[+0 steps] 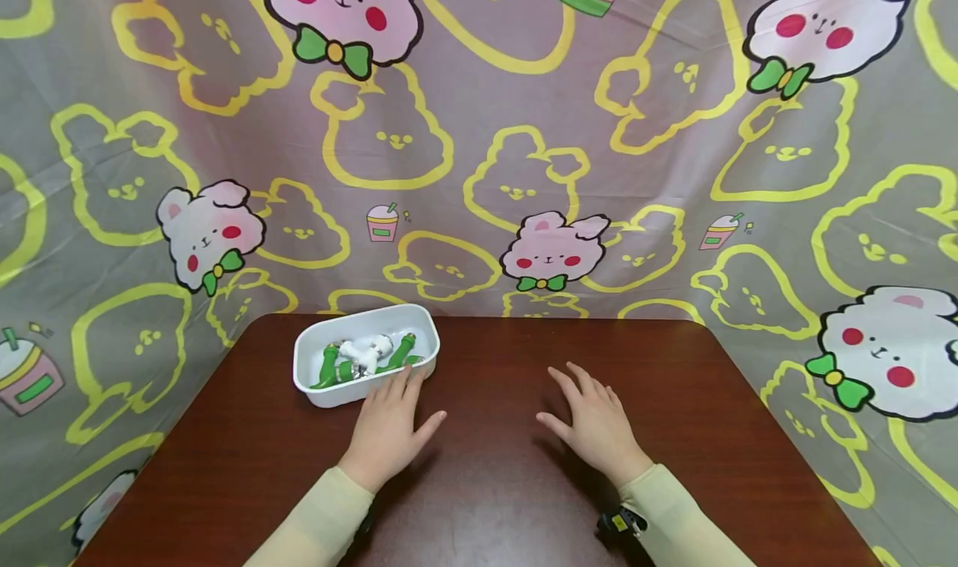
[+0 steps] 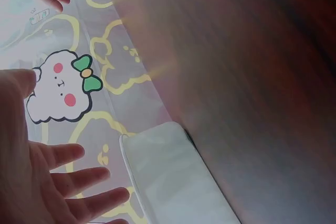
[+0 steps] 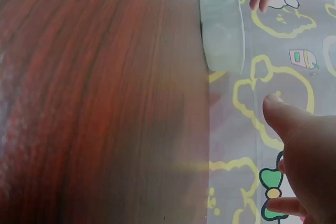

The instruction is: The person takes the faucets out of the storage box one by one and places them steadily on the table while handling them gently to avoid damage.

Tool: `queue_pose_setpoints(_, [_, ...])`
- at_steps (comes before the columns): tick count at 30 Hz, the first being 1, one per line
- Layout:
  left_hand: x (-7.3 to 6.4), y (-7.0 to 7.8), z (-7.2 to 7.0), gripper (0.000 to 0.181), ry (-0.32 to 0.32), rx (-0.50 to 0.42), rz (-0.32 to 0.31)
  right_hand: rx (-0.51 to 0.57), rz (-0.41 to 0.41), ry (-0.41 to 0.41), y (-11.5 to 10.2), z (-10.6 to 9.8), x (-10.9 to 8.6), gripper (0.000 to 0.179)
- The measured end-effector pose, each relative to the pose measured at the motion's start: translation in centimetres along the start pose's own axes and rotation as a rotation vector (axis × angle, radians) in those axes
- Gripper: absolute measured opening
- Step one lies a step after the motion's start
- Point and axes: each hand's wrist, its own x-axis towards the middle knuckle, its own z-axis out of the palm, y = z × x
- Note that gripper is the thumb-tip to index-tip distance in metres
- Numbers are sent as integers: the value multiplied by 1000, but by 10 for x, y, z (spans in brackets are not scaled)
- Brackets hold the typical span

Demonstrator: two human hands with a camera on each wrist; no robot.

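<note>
A white rectangular tub (image 1: 340, 396) stands on the table at the back left, holding several green pieces (image 1: 327, 366) and a white piece (image 1: 365, 354) with shiny metal parts; their exact kind is too small to tell. My left hand (image 1: 389, 426) hovers just in front of the tub, palm down with fingers spread, its fingertips overlapping the tub's near rim in the head view. To the right, my right hand (image 1: 599, 421) is held over the table with straight fingers and holds nothing. In the left wrist view the tub's wall (image 2: 173, 177) lies beyond the left fingers (image 2: 100, 203).
The brown wooden table (image 1: 486, 484) has its back edge against a grey cloth (image 1: 464, 151) printed with yellow outlines and bunnies. The cloth also runs along both sides. A black strap with a small device (image 1: 621, 524) sits on the right wrist.
</note>
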Motion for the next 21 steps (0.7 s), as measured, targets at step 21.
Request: queue_pose_setpoints(21, [-2,-4,-1,45,181,29,-30,16,-17,76,4,0,1,65])
